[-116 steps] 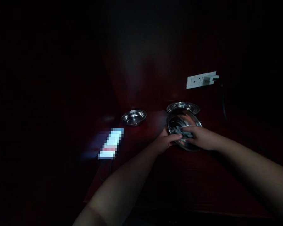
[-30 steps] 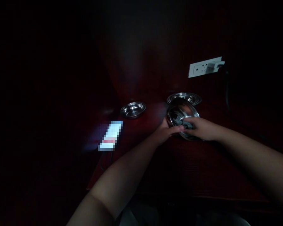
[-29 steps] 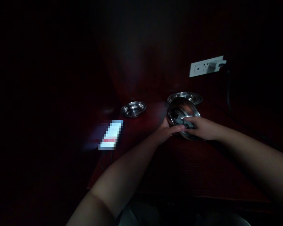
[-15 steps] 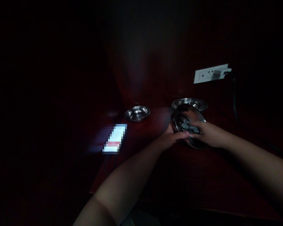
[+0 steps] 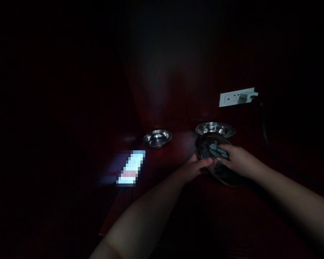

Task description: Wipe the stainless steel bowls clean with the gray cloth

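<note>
Dark tabletop, left hand around bowl's rim, right hand on cloth

head-worn camera faces forward, down; table near, wall beyond.

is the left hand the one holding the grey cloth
No, the right hand holds the grey cloth, while the left hand grips the tilted metal dish.
</note>
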A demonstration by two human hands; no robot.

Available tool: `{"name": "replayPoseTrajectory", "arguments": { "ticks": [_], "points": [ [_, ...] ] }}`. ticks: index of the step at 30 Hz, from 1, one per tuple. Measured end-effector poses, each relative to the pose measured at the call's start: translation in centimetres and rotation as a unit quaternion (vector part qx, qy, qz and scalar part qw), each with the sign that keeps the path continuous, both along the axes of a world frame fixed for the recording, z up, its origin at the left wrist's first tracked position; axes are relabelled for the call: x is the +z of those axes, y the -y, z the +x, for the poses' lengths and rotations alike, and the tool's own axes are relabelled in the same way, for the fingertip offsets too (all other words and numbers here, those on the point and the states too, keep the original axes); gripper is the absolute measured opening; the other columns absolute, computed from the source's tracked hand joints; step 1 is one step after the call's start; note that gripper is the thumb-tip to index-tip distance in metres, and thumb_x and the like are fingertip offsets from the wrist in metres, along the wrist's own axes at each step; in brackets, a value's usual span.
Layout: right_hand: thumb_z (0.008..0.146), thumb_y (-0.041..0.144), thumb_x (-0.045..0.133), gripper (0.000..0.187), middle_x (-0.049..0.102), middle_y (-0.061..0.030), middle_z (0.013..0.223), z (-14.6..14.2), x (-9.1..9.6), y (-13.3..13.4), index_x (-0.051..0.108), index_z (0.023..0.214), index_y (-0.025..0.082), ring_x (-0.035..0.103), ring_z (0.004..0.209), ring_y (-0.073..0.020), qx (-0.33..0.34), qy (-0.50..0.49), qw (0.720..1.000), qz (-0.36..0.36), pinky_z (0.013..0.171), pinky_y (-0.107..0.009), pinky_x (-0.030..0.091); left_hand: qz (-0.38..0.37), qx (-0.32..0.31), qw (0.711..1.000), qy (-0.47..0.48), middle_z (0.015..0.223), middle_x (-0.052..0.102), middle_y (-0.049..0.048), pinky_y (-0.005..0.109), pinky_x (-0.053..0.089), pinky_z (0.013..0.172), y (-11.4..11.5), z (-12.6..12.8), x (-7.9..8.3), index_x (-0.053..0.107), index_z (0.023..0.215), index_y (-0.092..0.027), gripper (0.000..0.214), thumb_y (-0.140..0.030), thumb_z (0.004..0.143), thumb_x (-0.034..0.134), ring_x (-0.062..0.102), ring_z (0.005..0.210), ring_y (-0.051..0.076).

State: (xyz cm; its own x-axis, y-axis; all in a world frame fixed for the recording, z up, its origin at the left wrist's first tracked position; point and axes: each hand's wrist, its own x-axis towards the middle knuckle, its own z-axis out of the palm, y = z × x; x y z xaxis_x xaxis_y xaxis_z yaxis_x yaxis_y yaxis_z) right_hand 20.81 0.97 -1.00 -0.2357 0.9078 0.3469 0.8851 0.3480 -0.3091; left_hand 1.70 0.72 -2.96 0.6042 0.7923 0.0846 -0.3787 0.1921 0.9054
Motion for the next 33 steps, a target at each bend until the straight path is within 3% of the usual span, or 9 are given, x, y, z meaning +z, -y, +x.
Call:
{"name": "replayPoseTrajectory", "arguments": {
  "ticks": [5,10,17,24,29,33],
  "points": [
    [0.079,0.028,0.050,0.025,0.068,-0.0115,0.100,-0.4,0.2,0.2,0.063,0.098,0.018,0.065,0.089,-0.0256,0.003,0.003,1.000,0.022,0.077,-0.035,0.050,-0.006,-0.010,1.000,-0.006,0.129,0.055,0.0132,0.050,0.046,0.089,-0.7,-0.2,-1.0,0.047,0.128,-0.026,0.073,-0.048,0.064,0.074,0.059,0.107,0.030],
    [0.079,0.028,0.051,0.028,0.066,-0.0127,0.106,-0.4,0.0,0.3,0.061,0.102,0.018,0.063,0.094,-0.0258,0.023,-0.007,0.999,0.031,0.082,-0.036,0.048,-0.019,0.012,1.000,0.008,0.124,0.058,0.0120,0.049,0.046,0.089,-0.4,-0.1,-1.0,0.045,0.130,-0.027,0.074,-0.048,0.065,0.073,0.061,0.104,0.029],
    [0.076,0.031,0.053,0.014,0.065,-0.0061,0.084,-0.5,0.2,0.4,0.058,0.083,0.020,0.061,0.077,-0.0209,0.054,-0.059,0.997,-0.019,0.069,-0.031,0.047,-0.033,-0.002,0.999,0.034,0.128,0.055,0.0133,0.050,0.042,0.095,-0.2,0.0,-0.5,0.046,0.128,-0.025,0.075,-0.053,0.064,0.073,0.057,0.112,0.030],
    [0.076,0.034,0.054,0.020,0.064,-0.0031,0.080,-0.9,0.3,0.8,0.059,0.089,0.020,0.059,0.071,-0.0185,0.086,-0.107,0.988,-0.067,0.065,-0.030,0.046,-0.032,-0.004,0.999,0.020,0.130,0.054,0.0122,0.049,0.041,0.096,0.1,0.0,0.0,0.047,0.127,-0.027,0.075,-0.052,0.062,0.075,0.056,0.112,0.029],
    [0.077,0.035,0.056,0.028,0.066,-0.0054,0.089,-1.6,0.8,1.7,0.059,0.100,0.020,0.062,0.081,-0.0217,0.142,-0.148,0.975,-0.082,0.072,-0.033,0.049,-0.050,0.011,0.998,0.040,0.128,0.056,0.0120,0.048,0.044,0.094,-0.3,0.3,-0.4,0.048,0.127,-0.026,0.070,-0.058,0.067,0.069,0.055,0.114,0.029],
    [0.078,0.033,0.057,0.023,0.066,-0.0060,0.094,-2.1,1.3,2.2,0.061,0.096,0.019,0.061,0.088,-0.0223,0.199,-0.156,0.963,-0.088,0.081,-0.036,0.048,-0.057,0.020,0.997,0.038,0.130,0.056,0.0122,0.047,0.044,0.093,-0.8,0.6,-0.7,0.050,0.127,-0.024,0.072,-0.065,0.070,0.061,0.053,0.117,0.030]
  ]
}}
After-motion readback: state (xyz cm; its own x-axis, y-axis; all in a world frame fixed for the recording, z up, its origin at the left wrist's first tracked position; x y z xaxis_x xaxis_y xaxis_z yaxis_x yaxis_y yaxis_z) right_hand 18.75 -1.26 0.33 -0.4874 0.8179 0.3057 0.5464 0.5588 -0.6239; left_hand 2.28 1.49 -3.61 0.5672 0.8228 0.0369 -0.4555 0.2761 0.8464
